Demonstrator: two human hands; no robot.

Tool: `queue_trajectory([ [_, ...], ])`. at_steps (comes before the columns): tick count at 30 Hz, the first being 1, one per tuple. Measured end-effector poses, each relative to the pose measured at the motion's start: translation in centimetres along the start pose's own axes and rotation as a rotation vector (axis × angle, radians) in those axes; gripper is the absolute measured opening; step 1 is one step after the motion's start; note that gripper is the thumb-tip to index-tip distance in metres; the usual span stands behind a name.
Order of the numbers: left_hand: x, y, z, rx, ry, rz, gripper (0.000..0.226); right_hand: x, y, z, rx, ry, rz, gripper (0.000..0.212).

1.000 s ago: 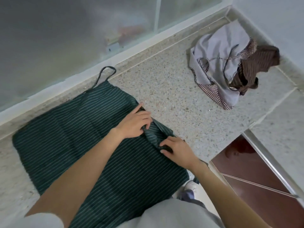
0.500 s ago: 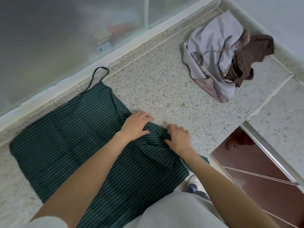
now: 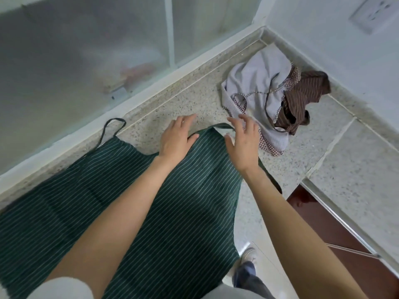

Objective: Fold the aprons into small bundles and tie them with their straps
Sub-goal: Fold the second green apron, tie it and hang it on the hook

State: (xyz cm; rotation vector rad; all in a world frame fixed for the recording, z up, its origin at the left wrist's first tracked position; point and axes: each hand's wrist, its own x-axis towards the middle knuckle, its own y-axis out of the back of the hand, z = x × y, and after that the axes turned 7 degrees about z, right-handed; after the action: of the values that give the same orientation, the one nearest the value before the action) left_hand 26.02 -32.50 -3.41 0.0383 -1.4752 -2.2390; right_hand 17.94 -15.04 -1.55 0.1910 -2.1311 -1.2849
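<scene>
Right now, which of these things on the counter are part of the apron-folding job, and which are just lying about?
Part of the job:
green striped apron, spread flat under both hands
its strap loop
left hand and right hand, both open at the apron's far edge
grey checked-trim apron and brown striped apron, heaped in the corner

Just lying about:
wall socket
frosted glass panel

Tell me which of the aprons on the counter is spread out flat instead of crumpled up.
The green striped apron, under both hands; the grey apron and brown striped apron lie crumpled together in the corner.
</scene>
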Motion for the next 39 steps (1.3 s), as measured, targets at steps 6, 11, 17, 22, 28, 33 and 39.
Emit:
queue_trajectory([
  [6, -4.1, -2.8, 0.7, -0.097, -0.136, -0.17, 0.042, -7.7, -0.9, 4.3, 0.086, -0.05, -0.252, 0.031],
  [11, -4.9, -6.4, 0.3, 0.013, -0.147, -0.614, 0.078, -11.2, -2.9, 6.6, -0.061, -0.053, -0.727, 0.082],
  [17, -1.0, -8.8, 0.3, 0.201, -0.052, -0.628, 0.086, -10.0, -2.9, 7.5, 0.084, -0.2, -0.428, 0.059],
  [22, 0.2, -9.4, 0.2, 0.193, -0.002, -0.61, 0.095, -8.5, -2.8, 10.6, 0.077, -0.346, -0.436, 0.051],
  [28, -0.8, -10.0, 0.2, 0.247, -0.025, -0.569, 0.095, -6.3, -0.5, 12.0, 0.358, -0.348, -0.613, 0.017],
  [33, -0.5, -10.3, 0.5, 0.28, -0.049, -0.591, 0.095, -5.5, -0.3, 13.8, -0.378, -0.142, -0.605, 0.046],
  [39, -2.0, -9.2, 2.5, 0.252, -0.135, -0.397, 0.068, -8.6, 0.5, 11.2, -0.2, -0.019, -0.25, 0.037],
])
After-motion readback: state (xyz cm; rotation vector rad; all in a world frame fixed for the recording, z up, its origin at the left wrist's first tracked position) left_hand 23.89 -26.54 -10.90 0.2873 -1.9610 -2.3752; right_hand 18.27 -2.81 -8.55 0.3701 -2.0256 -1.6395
